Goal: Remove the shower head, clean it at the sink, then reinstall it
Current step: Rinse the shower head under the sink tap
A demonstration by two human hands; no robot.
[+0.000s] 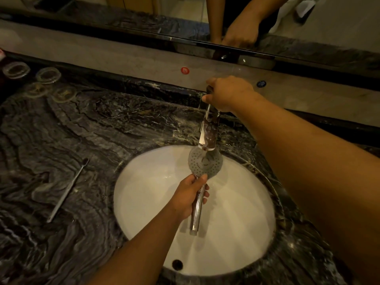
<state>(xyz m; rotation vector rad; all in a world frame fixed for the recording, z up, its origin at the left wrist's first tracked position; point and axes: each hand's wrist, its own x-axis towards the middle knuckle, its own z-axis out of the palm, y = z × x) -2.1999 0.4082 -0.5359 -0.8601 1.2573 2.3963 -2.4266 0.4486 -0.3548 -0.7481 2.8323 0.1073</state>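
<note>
My left hand (190, 197) grips the chrome handle of the shower head (205, 164) over the white sink (144, 192). Its round grey spray face points up and sits right under the chrome faucet spout (208, 133). A thin stream of water falls from the spout onto the spray face. At the back of the sink, my right hand (228, 93) grips the faucet lever, which its fingers mostly hide.
A toothbrush (66, 191) lies on the dark marble counter (61, 151) left of the sink. Several glass coasters (48, 75) sit at the far left back. A mirror (185, 17) runs along the wall behind, above red and blue temperature stickers.
</note>
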